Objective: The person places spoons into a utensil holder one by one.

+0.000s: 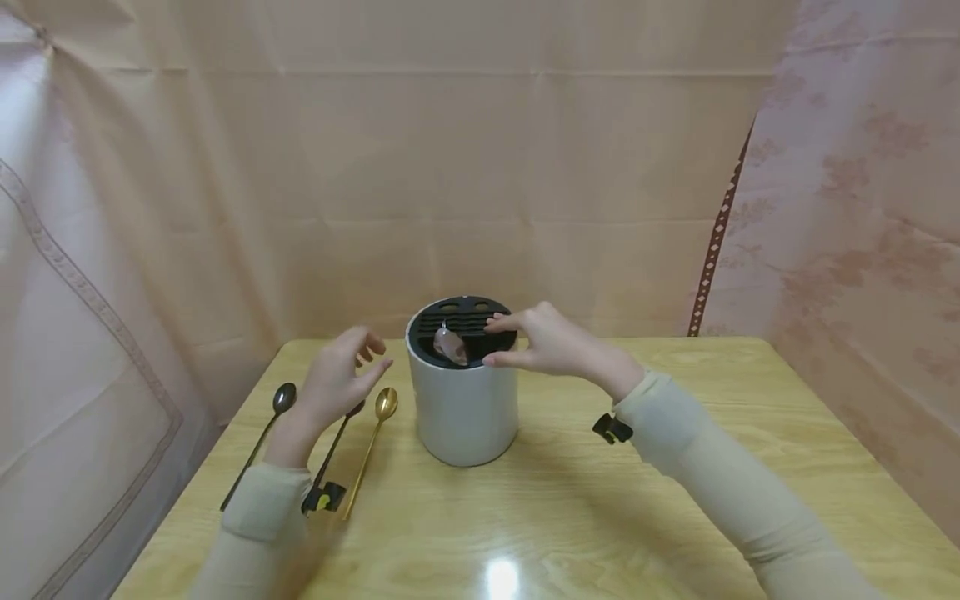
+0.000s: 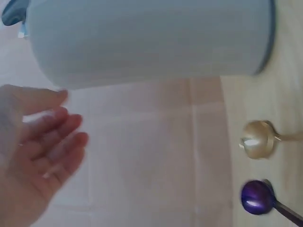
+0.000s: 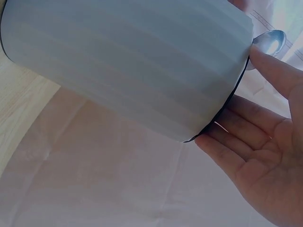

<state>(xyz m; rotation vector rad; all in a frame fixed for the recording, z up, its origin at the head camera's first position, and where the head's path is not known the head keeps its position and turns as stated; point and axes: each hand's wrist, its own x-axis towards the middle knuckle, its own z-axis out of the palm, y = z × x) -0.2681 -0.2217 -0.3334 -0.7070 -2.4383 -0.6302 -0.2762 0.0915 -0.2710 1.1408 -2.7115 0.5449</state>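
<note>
A white cylindrical utensil holder point(image 1: 467, 417) with a black slotted lid point(image 1: 468, 323) stands mid-table. A silver spoon point(image 1: 451, 344) stands in the lid's front opening, bowl up, its handle hidden inside. My right hand point(image 1: 551, 340) is at the lid's right side, fingers extended over the top and thumb at the front rim. In the right wrist view, the thumb of the right hand point(image 3: 265, 151) overlaps the rim near the spoon's bowl point(image 3: 273, 43). Left of the holder, my left hand point(image 1: 341, 379) hovers with loosely bent fingers. The left wrist view shows nothing in that hand point(image 2: 42, 146).
On the table's left lie a gold spoon point(image 1: 386, 404), a dark spoon point(image 1: 330, 454) partly behind the left hand, and another dark spoon point(image 1: 285, 398) farther left. A beige curtain point(image 1: 465, 167) hangs behind the wooden table point(image 1: 637, 533). Black clips point(image 1: 612, 428) sit at both wrists.
</note>
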